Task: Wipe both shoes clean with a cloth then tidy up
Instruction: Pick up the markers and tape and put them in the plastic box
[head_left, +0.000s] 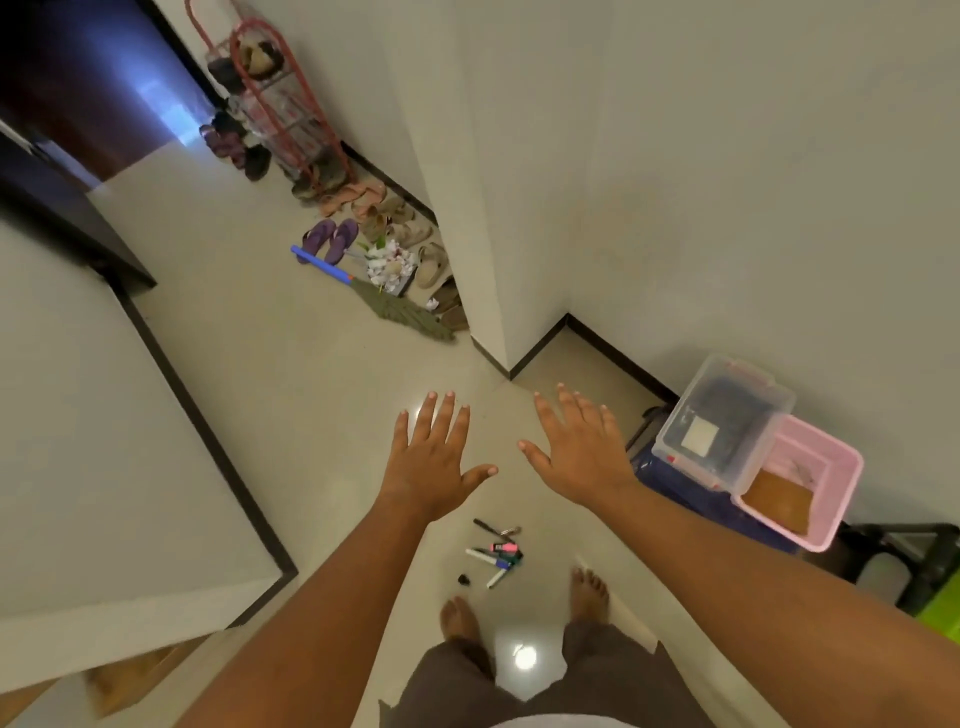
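— Shoes (415, 236), where r they?
— Far end of the floor (249, 322), in a row along the wall base, btw the red shoe rack (283, 98) & the wall corner. Mostly beige sandals. Purple flip-flops (332, 240) just beside them. More pairs on & under the rack, too small to tell apart.
— Hands?
— Both out in front, backs up, holding nothing. Left hand (434, 462): fingers straight & spread, thumb out to the side. Right hand (579, 447): same, fingers fanned wide. Hands apart from ea. other, well short of the shoes.
— Anything nr the shoes?
— Broom (410, 314) lying flat, blue handle, green bristles at the row's near end. Heap of crumpled paper (389, 265) just beside it, next to the sandals.
— Closer in?
— Markers (493, 553) scattered on the floor, just ahead of the person's bare feet (460, 616). On the right by the wall: clear lidded box (722, 421) right vs. a pink tub (802, 488).
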